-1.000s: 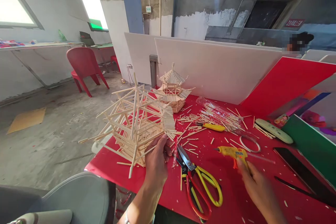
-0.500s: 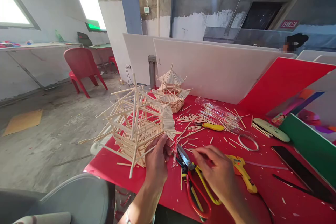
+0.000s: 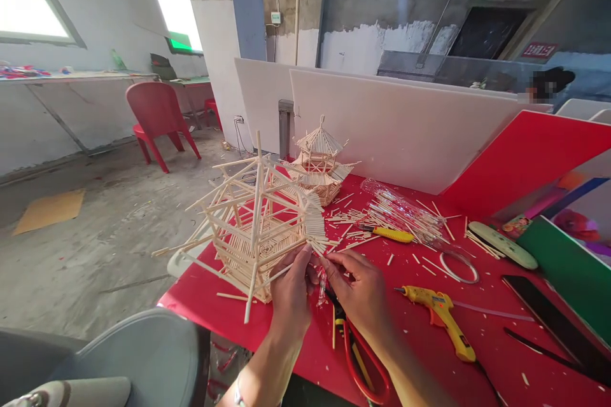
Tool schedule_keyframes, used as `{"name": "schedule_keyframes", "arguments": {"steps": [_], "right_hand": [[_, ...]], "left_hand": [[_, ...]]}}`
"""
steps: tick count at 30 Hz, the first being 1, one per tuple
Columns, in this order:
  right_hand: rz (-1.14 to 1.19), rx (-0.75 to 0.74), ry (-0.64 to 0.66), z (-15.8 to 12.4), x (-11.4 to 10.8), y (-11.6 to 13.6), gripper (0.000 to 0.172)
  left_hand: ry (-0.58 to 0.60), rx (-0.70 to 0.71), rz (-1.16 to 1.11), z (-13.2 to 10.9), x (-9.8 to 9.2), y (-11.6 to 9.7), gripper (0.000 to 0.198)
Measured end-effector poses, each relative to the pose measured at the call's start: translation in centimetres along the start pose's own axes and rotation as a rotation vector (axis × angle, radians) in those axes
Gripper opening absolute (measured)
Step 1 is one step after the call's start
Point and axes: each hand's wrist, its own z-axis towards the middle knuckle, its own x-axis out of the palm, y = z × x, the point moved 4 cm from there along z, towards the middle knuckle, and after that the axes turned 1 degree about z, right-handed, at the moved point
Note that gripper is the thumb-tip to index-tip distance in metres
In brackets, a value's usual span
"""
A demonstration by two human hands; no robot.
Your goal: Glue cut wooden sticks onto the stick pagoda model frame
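Note:
A pavilion-like model of thin wooden sticks [image 3: 260,222] stands at the table's left edge, with slats covering one section of its roof. My left hand [image 3: 292,286] is closed on a stick at its near right corner. Beside it, my right hand [image 3: 360,286] has thumb and index finger pinched together at the end of the slatted section; whatever lies between those fingertips is too small to make out. Under my right hand lie red-handled pliers [image 3: 365,356], their jaws partly covered. A clear plastic wrapper [image 3: 322,289] lies between both hands.
Behind stands a finished-looking stick pavilion [image 3: 319,159]. On the red table [image 3: 410,356] are a yellow glue gun [image 3: 442,315], a utility knife [image 3: 389,233], bagged sticks [image 3: 405,213], a tape roll [image 3: 458,267] and a dark phone-like slab [image 3: 539,311]. White boards [image 3: 382,127] rise behind.
My right hand has moved left from above the pliers to the model's corner, beside my left hand. My left hand keeps its hold. The view has shifted slightly.

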Motion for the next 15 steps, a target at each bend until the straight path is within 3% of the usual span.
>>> {"name": "schedule_keyframes", "arguments": {"steps": [15], "right_hand": [[-0.034, -0.019, -0.001, 0.06, 0.28, -0.18, 0.017]], "left_hand": [[-0.007, -0.001, -0.005, -0.06, -0.08, 0.09, 0.026]]}}
